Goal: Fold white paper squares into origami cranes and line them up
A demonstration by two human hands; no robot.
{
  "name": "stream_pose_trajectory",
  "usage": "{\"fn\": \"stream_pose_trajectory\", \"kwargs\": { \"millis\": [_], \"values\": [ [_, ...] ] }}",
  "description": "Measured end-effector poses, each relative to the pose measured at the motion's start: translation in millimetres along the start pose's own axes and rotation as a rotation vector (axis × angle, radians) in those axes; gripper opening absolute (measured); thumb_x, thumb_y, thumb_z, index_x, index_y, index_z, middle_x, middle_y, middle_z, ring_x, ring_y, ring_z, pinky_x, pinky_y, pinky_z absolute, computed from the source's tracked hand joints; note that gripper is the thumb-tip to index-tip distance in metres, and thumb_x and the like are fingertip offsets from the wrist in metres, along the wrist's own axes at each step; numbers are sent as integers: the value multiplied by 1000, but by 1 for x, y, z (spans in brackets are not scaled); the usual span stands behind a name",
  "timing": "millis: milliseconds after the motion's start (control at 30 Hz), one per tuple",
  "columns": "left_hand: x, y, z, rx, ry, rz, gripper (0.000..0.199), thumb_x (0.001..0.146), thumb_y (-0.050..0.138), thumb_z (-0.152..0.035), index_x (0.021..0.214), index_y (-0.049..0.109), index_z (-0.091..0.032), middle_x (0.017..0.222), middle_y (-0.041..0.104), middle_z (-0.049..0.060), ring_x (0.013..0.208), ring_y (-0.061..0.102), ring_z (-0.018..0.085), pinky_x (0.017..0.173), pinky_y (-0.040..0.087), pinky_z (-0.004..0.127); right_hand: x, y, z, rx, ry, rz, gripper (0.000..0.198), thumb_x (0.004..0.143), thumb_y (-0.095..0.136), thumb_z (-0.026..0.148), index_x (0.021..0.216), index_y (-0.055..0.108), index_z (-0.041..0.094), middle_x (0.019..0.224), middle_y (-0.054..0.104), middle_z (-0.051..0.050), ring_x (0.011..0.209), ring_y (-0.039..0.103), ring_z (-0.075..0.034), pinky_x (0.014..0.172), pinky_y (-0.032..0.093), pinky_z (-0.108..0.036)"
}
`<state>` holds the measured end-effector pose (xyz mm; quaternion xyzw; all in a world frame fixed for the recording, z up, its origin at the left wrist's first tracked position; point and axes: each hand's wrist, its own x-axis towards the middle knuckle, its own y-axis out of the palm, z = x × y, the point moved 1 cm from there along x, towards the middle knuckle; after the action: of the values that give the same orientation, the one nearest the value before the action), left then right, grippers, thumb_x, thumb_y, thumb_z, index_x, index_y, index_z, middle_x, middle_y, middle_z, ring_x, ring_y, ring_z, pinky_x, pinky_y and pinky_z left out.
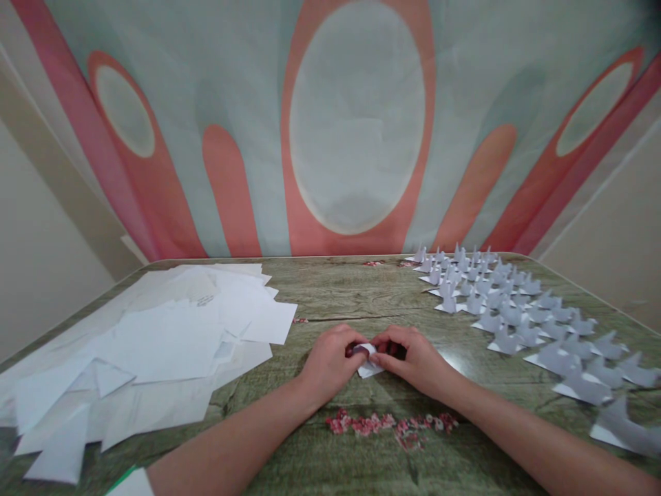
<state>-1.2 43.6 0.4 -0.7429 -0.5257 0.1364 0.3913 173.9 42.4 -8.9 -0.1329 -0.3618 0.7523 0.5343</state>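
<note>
Both my hands meet over the middle of the table around a small piece of folded white paper (369,367). My left hand (334,355) pinches its left side between thumb and fingers. My right hand (405,351) grips the other side, with thumb and forefinger pressed together on the paper. The fingers cover much of the upper part, so its exact folded shape cannot be made out. Its lower part shows as a pale flap pointing toward me.
Loose white paper sheets (170,344) lie in an overlapping pile at the left. On the right stand rows of folded white paper birds (560,355). The wood-grain table (335,289) bears a pink flower print (361,422). A patterned cloth (356,117) hangs behind.
</note>
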Motion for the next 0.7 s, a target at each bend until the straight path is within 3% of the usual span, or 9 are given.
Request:
{"fn": "stream_pose_trajectory", "kwargs": {
  "millis": [433, 700],
  "values": [
    [0, 1, 7, -130, -42, -30, 17, 74, 56, -17, 85, 68, -19, 74, 62, 0, 65, 55, 12, 61, 40, 22, 1, 3, -4, 19, 5, -20, 16, 74, 62, 32, 84, 66, 20, 69, 63, 0, 63, 54, -13, 59, 37, -24],
    [-1, -5, 3, -182, -34, -15, 19, 77, 53, -17, 88, 69, -19, 80, 66, 1, 72, 58, 13, 65, 43, 22, 2, 2, -3, 55, 31, -20, 16, 74, 62, 32, 82, 66, 19, 67, 63, 0, 60, 54, -13, 57, 39, -24]
  ]
}}
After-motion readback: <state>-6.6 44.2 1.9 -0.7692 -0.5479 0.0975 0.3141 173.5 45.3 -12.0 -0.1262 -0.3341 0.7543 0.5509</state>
